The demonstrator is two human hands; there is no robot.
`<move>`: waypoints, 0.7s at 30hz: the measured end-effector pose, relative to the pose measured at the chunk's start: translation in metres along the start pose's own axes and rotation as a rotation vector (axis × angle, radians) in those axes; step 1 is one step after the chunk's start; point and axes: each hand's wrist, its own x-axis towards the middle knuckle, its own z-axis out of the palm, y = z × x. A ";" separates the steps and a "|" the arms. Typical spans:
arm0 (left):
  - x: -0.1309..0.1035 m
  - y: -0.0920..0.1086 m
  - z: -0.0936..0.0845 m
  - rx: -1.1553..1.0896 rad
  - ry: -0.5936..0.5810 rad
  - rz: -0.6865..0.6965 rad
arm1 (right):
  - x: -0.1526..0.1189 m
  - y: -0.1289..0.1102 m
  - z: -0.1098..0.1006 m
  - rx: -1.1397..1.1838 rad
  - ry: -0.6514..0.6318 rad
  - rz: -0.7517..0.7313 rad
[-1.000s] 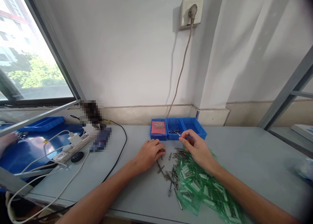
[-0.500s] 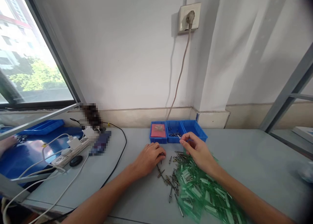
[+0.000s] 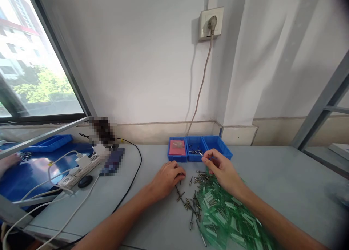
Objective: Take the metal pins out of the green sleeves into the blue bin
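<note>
My right hand [image 3: 218, 166] pinches a small metal rivet [image 3: 201, 153] at the front edge of the middle blue bin [image 3: 195, 157], where several rivets lie. My left hand [image 3: 169, 177] rests on the table with curled fingers, its fingertips over loose rivets; what they grip is too small to make out. More rivets [image 3: 191, 206] are scattered between my hands. Under my right wrist spreads a green plastic bag [image 3: 231, 221] with many small clear packets and rivets. The left blue bin [image 3: 177, 157] holds a pink card [image 3: 176, 148] with a small pale item on it.
At the left, a power strip [image 3: 79, 172] with white cables sits near a black round object [image 3: 85, 181]. A black cable [image 3: 133, 173] crosses the grey table [image 3: 286, 192]. Past a metal frame, another person's hand [image 3: 9, 162] is at a blue surface.
The view has shifted slightly, so the scene sits a little lower. Both hands keep nearly the same places and poses.
</note>
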 end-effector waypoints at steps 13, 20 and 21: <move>0.001 -0.002 0.001 0.020 0.004 -0.016 | 0.000 -0.003 -0.003 -0.005 -0.006 -0.008; 0.001 -0.002 0.001 -0.020 0.014 -0.014 | -0.001 -0.007 -0.002 -0.003 -0.001 -0.018; 0.001 -0.002 0.001 -0.019 0.014 -0.013 | 0.000 -0.007 -0.002 -0.003 0.000 -0.014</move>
